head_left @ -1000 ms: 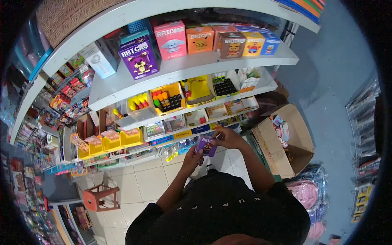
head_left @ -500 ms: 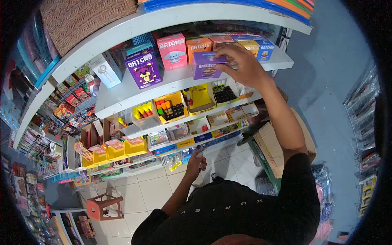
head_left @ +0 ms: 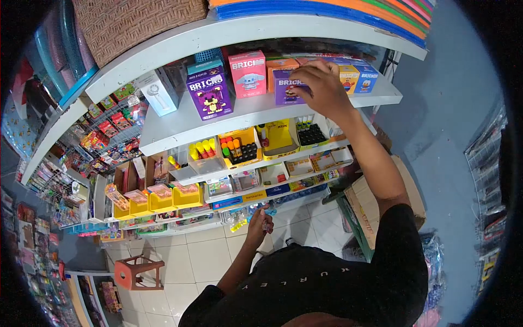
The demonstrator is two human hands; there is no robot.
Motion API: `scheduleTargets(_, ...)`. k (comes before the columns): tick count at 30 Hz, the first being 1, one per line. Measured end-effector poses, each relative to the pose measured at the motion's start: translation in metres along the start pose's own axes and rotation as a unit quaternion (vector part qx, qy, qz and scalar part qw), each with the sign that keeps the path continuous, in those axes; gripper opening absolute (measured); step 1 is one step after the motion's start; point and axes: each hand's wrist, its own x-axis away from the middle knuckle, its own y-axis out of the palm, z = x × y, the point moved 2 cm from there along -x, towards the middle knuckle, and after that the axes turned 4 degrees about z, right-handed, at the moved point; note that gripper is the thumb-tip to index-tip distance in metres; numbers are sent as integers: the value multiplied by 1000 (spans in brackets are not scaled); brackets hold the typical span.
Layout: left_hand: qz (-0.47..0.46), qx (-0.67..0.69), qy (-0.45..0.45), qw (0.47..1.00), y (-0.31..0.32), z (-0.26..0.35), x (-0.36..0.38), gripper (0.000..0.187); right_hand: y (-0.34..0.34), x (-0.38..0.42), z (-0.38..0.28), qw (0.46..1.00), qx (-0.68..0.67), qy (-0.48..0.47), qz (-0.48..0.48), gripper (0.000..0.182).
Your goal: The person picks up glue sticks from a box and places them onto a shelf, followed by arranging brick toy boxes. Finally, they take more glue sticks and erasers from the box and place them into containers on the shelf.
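Shop shelving, seen from above the person's head.

Far left end of the white shelf [head_left: 180, 128]: a white box [head_left: 158, 92], then a tall purple BRICKS box [head_left: 210, 92] with a cartoon figure printed on its front, standing upright near the front edge. Just beside it, a pink BRICKS box [head_left: 248, 74], also upright.

Left hand [head_left: 258, 223]: hangs low, below the bottom shelf and over the tiled floor [head_left: 201, 256]. Fingers curled around something small; what it is cannot be told.

Small purple box [head_left: 289, 87]: stands on the white shelf toward its right half, just right of the pink box and in front of an orange box [head_left: 275, 66]. Violet front, white BRICKS lettering along the top, a small dark-and-yellow figure printed below. It is upright, front face turned outward, its right part hidden by the fingers.

Right hand [head_left: 322, 87]: raised to the shelf, arm stretched up, fingers spread over the top and right side of the small purple box, gripping it.

Right end of the shelf: a yellow box [head_left: 348, 77] and a blue box [head_left: 368, 79], close together near the shelf's right edge.

Below the white shelf: yellow trays [head_left: 239, 146] with markers.
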Motion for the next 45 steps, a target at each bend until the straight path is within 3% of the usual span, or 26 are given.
scheduleTargets(3, -3, -5, 5, 1000, -11, 1, -3, 54, 4, 0, 3, 1000, -7, 25, -12, 24)
scheduleTargets(6, 20, 6, -2, 1000, -15, 1, -4, 54, 7, 1, 7, 999, -19, 40, -22, 23)
scheduleTargets(12, 71, 101, -72, 990, -16, 3, -7, 46, 12, 2, 10, 999, -11, 41, -12, 26)
scheduleTargets(16, 52, 187, -34, 980, -10, 19, -16, 36, 9, 6, 6, 998, -31, 52, -3, 28)
scheduleTargets(18, 52, 246, -42, 967, -3, 33, -26, 34, -2, 12, -6, 997, -39, 34, 55, 29)
scheduleTargets(20, 34, 289, -3, 957, 6, 47, -35, 34, -13, 25, -30, 991, -76, 45, 100, 29)
scheduleTargets(22, -91, 334, 10, 938, 14, 68, -35, 36, -14, 57, -57, 986, -119, 95, 72, 27)
scheduleTargets(25, -89, 360, 14, 929, 27, 86, -34, 38, -5, 106, -104, 948, -247, 201, 13, 20)
scheduleTargets(27, -77, 356, 16, 931, 36, 91, -35, 37, 13, 139, -120, 933, -298, 203, -5, 18)
scheduleTargets(30, -73, 345, 10, 936, 46, 89, -36, 36, 21, 175, -150, 862, -375, 318, -122, 21)
scheduleTargets(32, -72, 320, 1, 945, 48, 78, -39, 37, 28, 192, -170, 830, -426, 328, -149, 28)
scheduleTargets(33, -71, 301, -4, 951, 52, 73, -41, 38, 30, 199, -175, 830, -423, 317, -177, 37)
scheduleTargets(36, -40, 235, -31, 971, 63, 55, -37, 41, 37, 222, -184, 830, -412, 330, -179, 40)
scheduleTargets(43, 6, 248, -77, 966, 64, 12, -35, 35, 35, 259, -177, 762, -419, 421, -257, 25)
scheduleTargets(45, 29, 224, -86, 970, 61, 9, -33, 36, 34, 266, -174, 728, -453, 463, -225, 22)
